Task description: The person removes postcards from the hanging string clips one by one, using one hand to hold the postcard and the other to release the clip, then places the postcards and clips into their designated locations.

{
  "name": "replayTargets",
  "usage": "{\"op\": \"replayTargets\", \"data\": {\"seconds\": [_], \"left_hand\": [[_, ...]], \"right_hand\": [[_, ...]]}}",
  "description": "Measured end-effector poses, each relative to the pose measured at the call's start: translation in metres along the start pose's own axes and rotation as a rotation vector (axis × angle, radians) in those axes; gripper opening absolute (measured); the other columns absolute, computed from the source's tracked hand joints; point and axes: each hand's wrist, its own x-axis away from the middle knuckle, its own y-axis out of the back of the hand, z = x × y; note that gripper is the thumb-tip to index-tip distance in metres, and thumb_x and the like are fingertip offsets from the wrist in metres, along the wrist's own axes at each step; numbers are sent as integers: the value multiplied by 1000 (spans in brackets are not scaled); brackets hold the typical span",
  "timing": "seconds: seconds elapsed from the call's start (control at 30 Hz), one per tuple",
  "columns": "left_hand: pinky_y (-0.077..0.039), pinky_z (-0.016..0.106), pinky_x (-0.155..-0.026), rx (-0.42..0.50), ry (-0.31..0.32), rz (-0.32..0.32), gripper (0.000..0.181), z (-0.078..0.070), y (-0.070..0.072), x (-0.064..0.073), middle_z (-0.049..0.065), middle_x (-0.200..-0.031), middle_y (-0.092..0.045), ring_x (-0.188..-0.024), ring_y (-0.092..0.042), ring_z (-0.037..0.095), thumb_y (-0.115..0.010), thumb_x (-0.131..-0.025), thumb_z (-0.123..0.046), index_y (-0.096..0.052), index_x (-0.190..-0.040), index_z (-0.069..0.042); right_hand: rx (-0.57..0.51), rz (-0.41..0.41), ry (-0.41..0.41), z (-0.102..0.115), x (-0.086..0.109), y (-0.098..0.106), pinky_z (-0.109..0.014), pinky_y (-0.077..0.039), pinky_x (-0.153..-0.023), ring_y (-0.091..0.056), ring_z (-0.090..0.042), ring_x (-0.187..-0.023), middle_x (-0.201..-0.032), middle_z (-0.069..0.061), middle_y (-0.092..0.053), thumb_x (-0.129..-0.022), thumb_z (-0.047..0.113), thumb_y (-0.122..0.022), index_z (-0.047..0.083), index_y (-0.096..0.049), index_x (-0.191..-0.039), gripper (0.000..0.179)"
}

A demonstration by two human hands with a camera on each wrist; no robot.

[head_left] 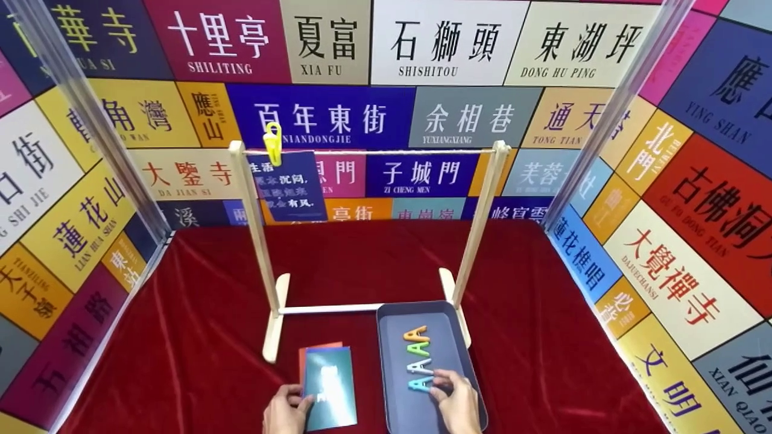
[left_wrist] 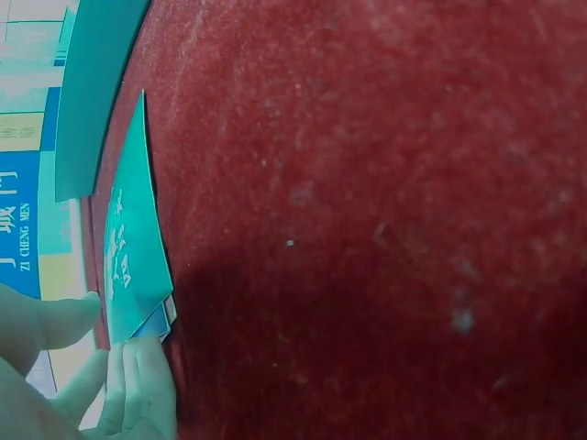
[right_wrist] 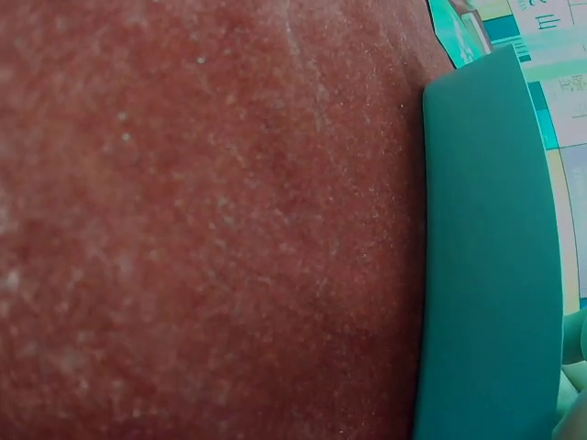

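In the head view my left hand (head_left: 286, 410) is at the near left edge of a small stack of cards, its thumb over the top green card (head_left: 330, 389) and its fingers curled at the edge. The left wrist view shows those fingers at the green card's (left_wrist: 138, 238) corner, a blue card (left_wrist: 154, 321) peeking out beneath. My right hand (head_left: 457, 402) reaches into the grey tray (head_left: 386, 355) and pinches the light blue clothespin (head_left: 418, 384). White (head_left: 419, 365), green (head_left: 418, 348) and orange (head_left: 415, 333) clothespins lie in a row beyond it.
A wooden rack (head_left: 259, 241) stands behind the cards and tray, a cord (head_left: 392, 152) strung across its top. From the cord's left end hangs a dark blue card (head_left: 289, 187) under a yellow clothespin (head_left: 273, 144). Red cloth (head_left: 199, 313) covers the table; printed panels surround it.
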Motion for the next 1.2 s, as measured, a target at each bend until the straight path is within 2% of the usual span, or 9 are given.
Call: {"op": "replayTargets", "data": {"seconds": [0.1, 0.2, 0.3, 0.43, 0.6, 0.83, 1.0, 1.2], "left_hand": [[-53, 37, -68, 19, -25, -44, 32, 0, 0, 1, 3, -80, -73, -74, -67, 21, -84, -79, -15, -71, -107, -6], [-55, 34, -67, 53, -58, -63, 34, 0, 1, 2, 9, -84, -73, -73, -68, 21, -84, -78, -12, -71, -108, -4], [-58, 32, -66, 94, -83, -57, 36, -2, 3, 3, 15, -91, -72, -75, -71, 22, -84, -78, -9, -70, -111, -2], [-61, 35, -71, 117, -97, -59, 43, -6, 8, 4, 19, -100, -72, -82, -71, 26, -85, -79, -10, -67, -117, -1], [-60, 45, -82, 133, -70, -68, 58, -16, 13, 3, 23, -113, -70, -98, -69, 35, -85, -79, -14, -60, -131, -1], [-61, 48, -91, 225, -106, -75, 63, -25, 22, 2, 28, -124, -66, -111, -66, 42, -83, -82, -12, -55, -137, 0], [-58, 51, -96, 247, -108, -42, 65, -33, 30, 0, 29, -130, -63, -118, -63, 44, -81, -84, -14, -52, -140, -1], [-58, 50, -98, 251, -115, -12, 68, -44, 40, 0, 27, -135, -60, -124, -60, 43, -81, -85, -20, -50, -144, -4]], "right_hand": [[22, -75, 81, 0, 1, 0, -36, -54, -80, -66, -20, -89, -90, 3, -77, -70, 3, -87, 15, -76, -98, 33], [51, -181, 232, 1, 1, 0, -38, -52, -76, -64, -23, -87, -93, 0, -74, -64, 1, -89, 14, -76, -93, 34], [67, -266, 387, 3, 0, 1, -33, -46, -73, -61, -23, -90, -99, -1, -71, -58, 0, -91, 14, -77, -90, 38], [61, -293, 549, 7, -4, 5, -27, -40, -74, -59, -21, -96, -104, -1, -72, -54, 1, -93, 15, -77, -93, 44], [42, -273, 697, 19, -10, 13, -28, -42, -80, -61, -21, -100, -107, -4, -73, -56, 7, -94, 13, -77, -101, 49], [-18, -199, 746, 38, -15, 22, -30, -42, -87, -60, -25, -108, -114, -8, -71, -67, 17, -88, 10, -75, -111, 46], [-40, -185, 790, 51, -20, 28, -31, -44, -91, -62, -28, -110, -117, -10, -71, -66, 15, -89, 8, -74, -113, 50], [-63, -168, 845, 65, -25, 34, -23, -40, -110, -61, -32, -114, -123, -9, -70, -66, 13, -88, 5, -72, -115, 53]]}}
